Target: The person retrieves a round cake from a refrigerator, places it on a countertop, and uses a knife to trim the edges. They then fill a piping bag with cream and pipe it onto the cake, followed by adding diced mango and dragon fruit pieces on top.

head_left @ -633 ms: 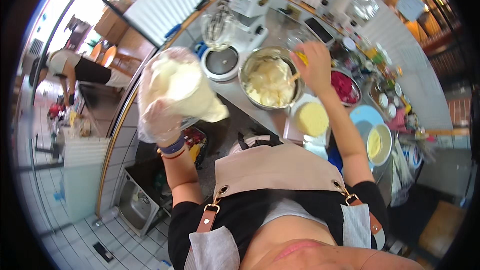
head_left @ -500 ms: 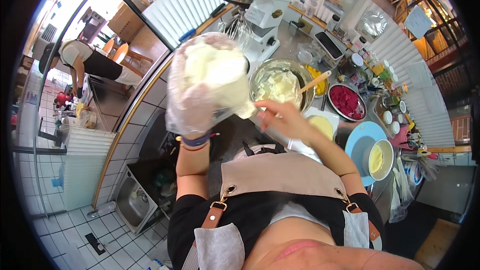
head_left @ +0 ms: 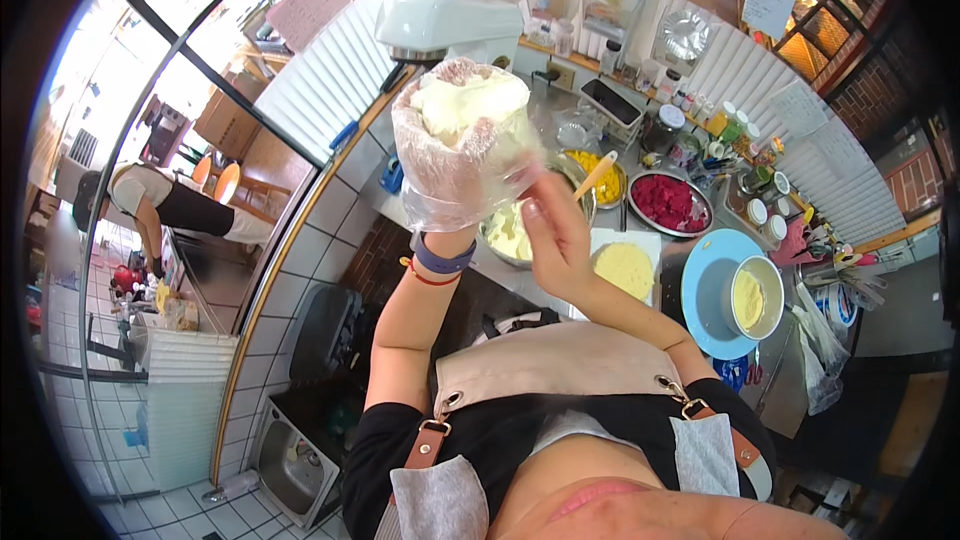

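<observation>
A clear plastic piping bag [head_left: 455,180], heaped with pale whipped cream [head_left: 465,100], is held up in front of me. My left hand [head_left: 422,155] is wrapped round it under the turned-down plastic, and its fingers show only through the film. At the bag's right side, my right hand [head_left: 560,245] has its thumb and fingers closed on the plastic; the fingertips are blurred. Just beyond that hand, partly hidden by it and the bag, stands a metal mixing bowl [head_left: 492,248] of cream with a wooden-handled spatula [head_left: 597,177] leaning in it.
A white stand mixer [head_left: 450,25] stands behind the bag. To the right are yellow fruit pieces [head_left: 605,180], deep-pink chunks [head_left: 675,202], a round yellow cake layer [head_left: 625,270], and a blue turntable [head_left: 703,290] bearing a cake pan [head_left: 776,315]. A sink [head_left: 295,460] sits lower left. Another person [head_left: 175,195] bends far left.
The bag and my left hand have moved right in the picture. My right hand has gone from the bag's lower corner up along its side. The view has shifted too.
</observation>
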{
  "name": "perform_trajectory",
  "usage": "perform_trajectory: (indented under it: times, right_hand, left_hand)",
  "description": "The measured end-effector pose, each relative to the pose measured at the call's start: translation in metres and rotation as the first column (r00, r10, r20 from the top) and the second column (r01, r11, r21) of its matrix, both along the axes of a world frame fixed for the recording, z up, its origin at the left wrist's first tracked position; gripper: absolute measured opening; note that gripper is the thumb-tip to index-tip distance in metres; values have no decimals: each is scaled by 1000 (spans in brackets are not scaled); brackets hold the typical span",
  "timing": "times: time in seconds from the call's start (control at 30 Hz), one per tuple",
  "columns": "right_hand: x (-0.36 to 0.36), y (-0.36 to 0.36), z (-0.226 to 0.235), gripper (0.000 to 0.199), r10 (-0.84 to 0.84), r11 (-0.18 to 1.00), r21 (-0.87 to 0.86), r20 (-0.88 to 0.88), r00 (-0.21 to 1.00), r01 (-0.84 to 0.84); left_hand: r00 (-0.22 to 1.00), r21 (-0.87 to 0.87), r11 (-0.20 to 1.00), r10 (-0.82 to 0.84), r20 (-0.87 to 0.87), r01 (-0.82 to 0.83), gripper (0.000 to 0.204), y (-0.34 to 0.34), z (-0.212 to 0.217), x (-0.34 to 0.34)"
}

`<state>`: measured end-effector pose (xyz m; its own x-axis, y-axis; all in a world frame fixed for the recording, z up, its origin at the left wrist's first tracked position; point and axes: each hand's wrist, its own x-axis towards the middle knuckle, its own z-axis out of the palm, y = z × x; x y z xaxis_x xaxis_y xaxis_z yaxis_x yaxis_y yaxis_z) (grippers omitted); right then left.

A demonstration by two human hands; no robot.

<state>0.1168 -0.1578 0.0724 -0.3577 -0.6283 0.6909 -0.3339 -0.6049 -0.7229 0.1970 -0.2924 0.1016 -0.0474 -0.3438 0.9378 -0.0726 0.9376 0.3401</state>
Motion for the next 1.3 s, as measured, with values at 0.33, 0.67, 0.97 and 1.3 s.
perform_trajectory:
  times: [0.33,0.67,0.97,1.3]
  right_hand:
    - [-39,-47,49,74,48,999,10,78,996,-49]
    - [-94,-52,124,39,196,977,4,382,903,-213]
    - [-96,-27,89,17,-21,999,43,379,925,6]
    - [-70,-22,83,35,158,975,148,70,985,-167]
  left_hand:
    - [943,165,929,-333,-19,331,67,-3,20,-25]
    - [827,325,856,-491,273,402,35,3,89,-22]
    - [718,347,692,-692,72,632,13,-4,111,-50]
    - [348,219,928,-321,881,302,34,0,154,-43]
